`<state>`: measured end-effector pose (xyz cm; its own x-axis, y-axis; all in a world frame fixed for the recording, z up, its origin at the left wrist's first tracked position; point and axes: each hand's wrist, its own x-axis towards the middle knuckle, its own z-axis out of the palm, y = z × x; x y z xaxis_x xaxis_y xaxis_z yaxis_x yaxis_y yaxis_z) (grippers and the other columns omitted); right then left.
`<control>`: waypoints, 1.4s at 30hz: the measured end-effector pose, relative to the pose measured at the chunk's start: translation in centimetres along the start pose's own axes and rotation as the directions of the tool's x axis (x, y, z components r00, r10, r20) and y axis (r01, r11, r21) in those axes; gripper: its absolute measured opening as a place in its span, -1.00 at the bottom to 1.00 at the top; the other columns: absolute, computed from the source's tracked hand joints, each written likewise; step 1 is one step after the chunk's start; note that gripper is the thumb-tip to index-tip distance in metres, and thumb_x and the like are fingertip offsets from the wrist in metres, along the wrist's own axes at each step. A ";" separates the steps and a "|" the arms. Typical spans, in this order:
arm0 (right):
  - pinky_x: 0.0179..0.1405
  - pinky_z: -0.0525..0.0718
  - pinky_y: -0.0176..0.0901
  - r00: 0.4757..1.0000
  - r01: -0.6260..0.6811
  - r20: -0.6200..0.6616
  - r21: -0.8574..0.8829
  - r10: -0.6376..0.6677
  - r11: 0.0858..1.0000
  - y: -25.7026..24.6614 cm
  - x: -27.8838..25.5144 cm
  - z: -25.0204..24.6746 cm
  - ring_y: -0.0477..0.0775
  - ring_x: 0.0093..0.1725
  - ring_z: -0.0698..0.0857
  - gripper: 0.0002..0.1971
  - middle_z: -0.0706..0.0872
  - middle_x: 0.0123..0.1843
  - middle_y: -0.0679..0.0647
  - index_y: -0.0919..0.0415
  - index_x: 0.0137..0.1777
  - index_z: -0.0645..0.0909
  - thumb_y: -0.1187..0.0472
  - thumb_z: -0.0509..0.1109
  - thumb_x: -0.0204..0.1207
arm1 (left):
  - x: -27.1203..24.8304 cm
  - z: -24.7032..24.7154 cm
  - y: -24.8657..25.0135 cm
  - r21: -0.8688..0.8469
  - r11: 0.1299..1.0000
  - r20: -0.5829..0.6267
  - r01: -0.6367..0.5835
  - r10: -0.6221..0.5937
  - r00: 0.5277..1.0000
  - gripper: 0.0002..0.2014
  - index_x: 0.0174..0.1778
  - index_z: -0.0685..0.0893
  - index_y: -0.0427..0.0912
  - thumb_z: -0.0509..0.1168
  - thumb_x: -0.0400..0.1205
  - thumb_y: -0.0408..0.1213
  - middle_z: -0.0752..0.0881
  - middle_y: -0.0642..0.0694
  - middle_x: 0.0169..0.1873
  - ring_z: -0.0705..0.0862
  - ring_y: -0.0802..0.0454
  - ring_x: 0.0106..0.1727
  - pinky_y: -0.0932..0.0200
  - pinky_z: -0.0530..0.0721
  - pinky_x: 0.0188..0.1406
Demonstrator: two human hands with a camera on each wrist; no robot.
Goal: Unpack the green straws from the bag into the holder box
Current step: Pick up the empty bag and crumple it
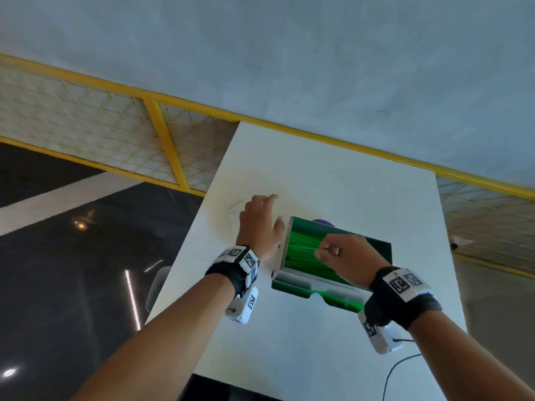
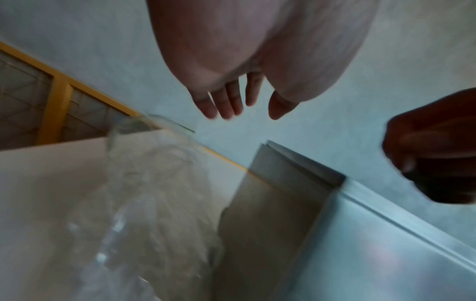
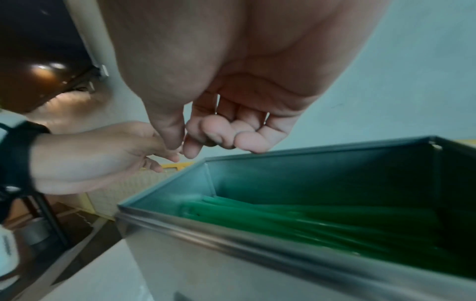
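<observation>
You are working over a white counter point(image 1: 304, 175) with the metal holder box point(image 1: 292, 280) standing open in front of you, and the green straws point(image 1: 304, 250) are already lying lengthwise inside it, filling the trough so that a few are showing at the dispensing slot on the near side. Your right hand point(image 1: 344, 259) is hovering just above the pile with its fingers curled in and the thumb meeting the forefinger; whether it is pinching a last straw or nothing at all cannot be told, since the right wrist view is showing no straw between the fingertips. Your left hand point(image 1: 260, 227) is spreading relaxed, empty fingers just beside the box's left wall, likely steadying the box. The clear plastic bag point(image 2: 144, 203) is lying slack on the counter to the left of the box, apart from both hands and looking emptied. Judging by this, the unpacking is nearly finished, with only the straws' tidying remaining.
</observation>
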<state>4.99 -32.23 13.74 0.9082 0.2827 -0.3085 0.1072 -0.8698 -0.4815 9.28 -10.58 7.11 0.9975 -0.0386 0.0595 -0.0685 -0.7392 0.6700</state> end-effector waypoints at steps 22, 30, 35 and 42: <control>-0.23 0.70 -0.21 0.992 0.119 -0.093 0.400 -0.089 0.909 -14.4 7.5 4.3 0.08 -0.15 0.86 -0.63 0.76 0.23 -0.08 -0.14 0.22 0.62 0.37 0.41 0.59 | -1.0 -10.3 -3.6 -0.744 0.649 -0.103 0.157 -0.344 0.933 -0.59 0.19 0.59 -0.06 0.21 0.40 -0.15 0.66 -0.05 0.16 0.68 0.05 0.13 0.16 0.65 -0.06; 0.01 0.85 0.14 0.968 0.237 -0.030 0.423 -0.248 0.875 -16.2 8.2 2.9 0.06 -0.12 0.86 -0.64 0.87 -0.11 0.08 0.11 -0.01 0.76 0.56 0.28 0.52 | -2.2 -12.6 -1.1 -0.713 0.701 -0.165 0.000 -0.167 0.972 -0.27 0.63 0.20 0.20 0.40 0.59 -0.14 0.61 0.25 0.01 0.73 0.35 -0.04 0.15 0.80 -0.01; 0.17 0.78 -0.05 0.974 0.225 -0.166 0.713 -0.152 0.664 -16.4 7.1 2.6 -0.05 -0.02 0.84 -0.64 0.69 0.23 0.15 0.07 0.33 0.60 0.38 0.49 0.59 | 0.4 -14.3 -1.7 -0.772 0.635 -0.383 -0.027 -0.431 0.817 -0.73 -0.17 0.68 -0.28 0.10 0.53 -0.25 0.74 -0.06 -0.23 0.64 0.23 -0.29 0.24 0.61 -0.25; -0.19 0.84 -0.11 0.979 0.185 -0.188 0.692 -0.073 0.698 -18.5 8.4 2.2 0.04 -0.25 0.82 -0.80 0.78 -0.13 0.23 0.31 -0.16 0.65 0.61 0.43 0.47 | -0.2 -13.4 -0.4 -0.807 0.585 -0.185 0.087 -0.390 0.902 -0.63 0.09 0.74 -0.02 0.17 0.49 0.00 0.79 -0.04 0.03 0.78 0.06 0.05 -0.08 0.80 0.05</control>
<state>9.73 -12.83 18.28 0.9578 0.2645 -0.1129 -0.0373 -0.2751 -0.9607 8.86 -1.20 16.75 0.9233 0.3776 -0.0707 0.0323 0.1070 0.9937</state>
